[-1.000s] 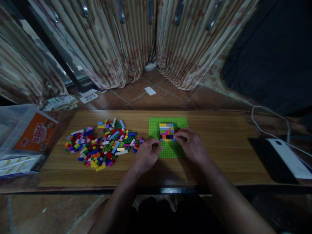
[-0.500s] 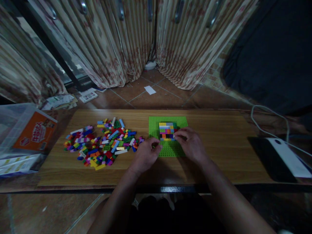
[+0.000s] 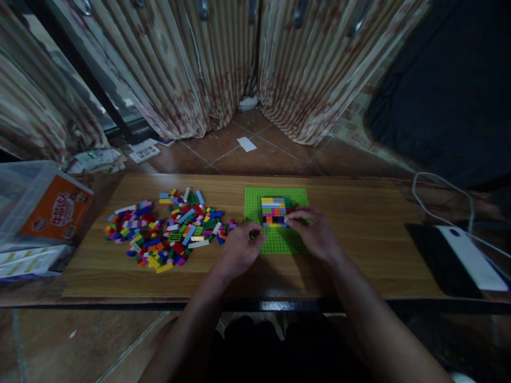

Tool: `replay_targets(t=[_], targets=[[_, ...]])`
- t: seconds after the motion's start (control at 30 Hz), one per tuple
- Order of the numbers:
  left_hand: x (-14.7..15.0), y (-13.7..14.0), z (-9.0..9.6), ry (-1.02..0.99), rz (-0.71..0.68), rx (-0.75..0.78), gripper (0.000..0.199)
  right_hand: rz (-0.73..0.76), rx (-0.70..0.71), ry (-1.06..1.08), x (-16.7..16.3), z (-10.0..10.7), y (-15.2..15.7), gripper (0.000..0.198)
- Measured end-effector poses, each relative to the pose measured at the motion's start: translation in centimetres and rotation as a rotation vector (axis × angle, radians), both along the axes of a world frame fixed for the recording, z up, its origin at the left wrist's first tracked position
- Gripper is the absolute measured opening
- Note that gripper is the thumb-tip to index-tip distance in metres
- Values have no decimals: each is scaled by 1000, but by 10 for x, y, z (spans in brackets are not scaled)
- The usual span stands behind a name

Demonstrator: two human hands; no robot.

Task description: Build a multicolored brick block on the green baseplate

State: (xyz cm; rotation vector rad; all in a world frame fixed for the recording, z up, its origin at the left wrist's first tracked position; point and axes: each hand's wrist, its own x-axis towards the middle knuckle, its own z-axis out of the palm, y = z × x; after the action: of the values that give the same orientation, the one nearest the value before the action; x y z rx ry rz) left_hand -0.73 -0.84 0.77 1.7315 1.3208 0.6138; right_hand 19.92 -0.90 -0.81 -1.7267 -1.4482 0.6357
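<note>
A bright green studded baseplate (image 3: 285, 245) lies on the wooden table, bearing a low, compact block of multicoloured building bricks (image 3: 273, 208). The block has yellow, grey, blue, orange, purple and other pieces, with a dark gap near its front. At its right front corner, my right hand (image 3: 315, 231) has thumb and fingertips pinched around a small pale brick (image 3: 286, 219), mostly hidden by the fingers. My left hand (image 3: 241, 246) rests low over the baseplate's left front edge, its fingers curled. A gap shows between its thumb and index finger, near the block's left front corner.
Left of the baseplate spreads a loose heap of mixed bricks (image 3: 154, 247). A clear plastic box with an orange label (image 3: 58, 210) stands at the far left. At the right end lie a black-and-white flat object (image 3: 471, 255) and a white cable (image 3: 473, 207).
The view has shifted slightly. Both hands stay beside the brick block; my right fingertips have shifted a little at its right front corner, and a pale bit now shows there.
</note>
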Motion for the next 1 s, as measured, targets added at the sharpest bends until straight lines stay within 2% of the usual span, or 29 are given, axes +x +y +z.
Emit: replay_targets(t=[0.3,0.43,0.73,1.0], targets=[[0,0,-1,-5,2,19,13,85,74,-170,-2,2,-2,12],[1,-1,0,-2,6,11,14,74,72,-175,-2,1,-2,12],[0,-1,-2,-8,4,42,12,-6,-31,79,-3,-7,4,9],[0,0,-4,-3,4,42,11,-43,-127,241,-2,-3,9,10]])
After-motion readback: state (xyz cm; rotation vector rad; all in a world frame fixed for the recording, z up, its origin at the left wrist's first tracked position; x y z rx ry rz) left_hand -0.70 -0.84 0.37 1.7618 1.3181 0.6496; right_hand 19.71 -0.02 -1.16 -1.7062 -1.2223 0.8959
